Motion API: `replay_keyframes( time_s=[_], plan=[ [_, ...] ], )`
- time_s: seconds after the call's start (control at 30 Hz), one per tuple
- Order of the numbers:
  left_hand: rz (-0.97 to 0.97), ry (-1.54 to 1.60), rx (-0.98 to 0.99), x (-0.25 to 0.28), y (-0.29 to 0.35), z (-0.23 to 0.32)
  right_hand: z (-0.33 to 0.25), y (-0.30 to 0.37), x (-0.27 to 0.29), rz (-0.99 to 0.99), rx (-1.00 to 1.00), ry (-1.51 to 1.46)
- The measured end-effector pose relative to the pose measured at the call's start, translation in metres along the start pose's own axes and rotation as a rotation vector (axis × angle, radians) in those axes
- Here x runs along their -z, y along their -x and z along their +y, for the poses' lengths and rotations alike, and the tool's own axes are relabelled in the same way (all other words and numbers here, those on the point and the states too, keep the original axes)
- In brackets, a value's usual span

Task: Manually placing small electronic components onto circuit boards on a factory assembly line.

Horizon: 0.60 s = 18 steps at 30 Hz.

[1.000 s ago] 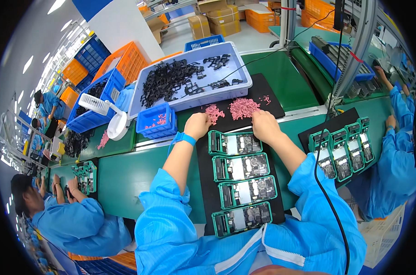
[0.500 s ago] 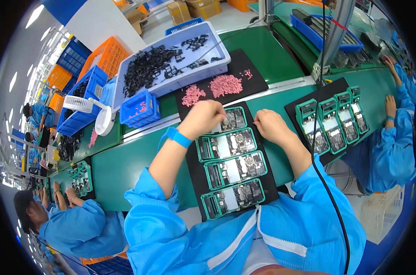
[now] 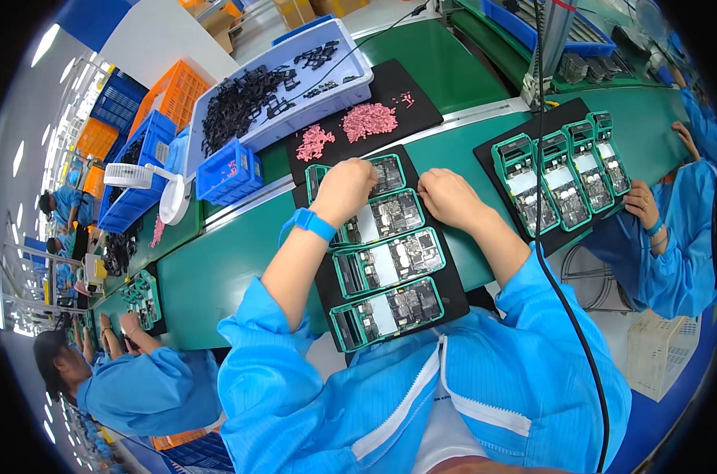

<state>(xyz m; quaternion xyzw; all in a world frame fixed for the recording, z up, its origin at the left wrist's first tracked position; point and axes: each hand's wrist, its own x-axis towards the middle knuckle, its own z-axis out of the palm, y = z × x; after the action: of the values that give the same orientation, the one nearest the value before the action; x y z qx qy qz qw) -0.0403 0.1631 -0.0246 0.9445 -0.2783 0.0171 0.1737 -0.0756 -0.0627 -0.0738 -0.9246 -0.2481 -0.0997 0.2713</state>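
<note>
Several green-framed fixtures with phone circuit boards lie in a column on a black mat (image 3: 452, 292) in front of me. My left hand (image 3: 347, 189) is over the farthest fixture (image 3: 388, 174), its fingers curled together at the board. Whatever is between those fingertips is hidden. The wrist, in a blue band (image 3: 311, 223), partly covers the second fixture (image 3: 398, 215). Just right of these two fixtures is my right hand (image 3: 452, 197), closed with thumb and fingers together; I cannot make out anything in it. Nearer to me are a third fixture (image 3: 414, 254) and a fourth (image 3: 415, 306).
Beyond the mat, small pink pieces (image 3: 369, 122) lie in piles beside a pale bin (image 3: 357, 87) of black parts. A small blue basket (image 3: 230, 174) stands to its left. A black cable (image 3: 539, 197) hangs at right, before another mat of fixtures (image 3: 564, 178) and a co-worker's hand (image 3: 645, 207).
The whole view has shifted, so the bench sits higher and further left. My left hand has come slightly nearer and rightward over the farthest fixture. The right-hand co-worker's hand has reached their mat's edge.
</note>
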Motion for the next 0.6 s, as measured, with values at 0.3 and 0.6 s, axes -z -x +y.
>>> replay_keyframes(
  time_s=[0.3,0.6],
  plan=[
    [-0.063,-0.166,-0.073,-0.012,-0.017,0.001,-0.003,-0.002,0.003,-0.013,-0.035,-0.014],
    [-0.047,-0.424,-0.223,-0.014,-0.017,0.010,-0.004,-0.004,0.005,-0.042,-0.006,0.011]
  ],
)
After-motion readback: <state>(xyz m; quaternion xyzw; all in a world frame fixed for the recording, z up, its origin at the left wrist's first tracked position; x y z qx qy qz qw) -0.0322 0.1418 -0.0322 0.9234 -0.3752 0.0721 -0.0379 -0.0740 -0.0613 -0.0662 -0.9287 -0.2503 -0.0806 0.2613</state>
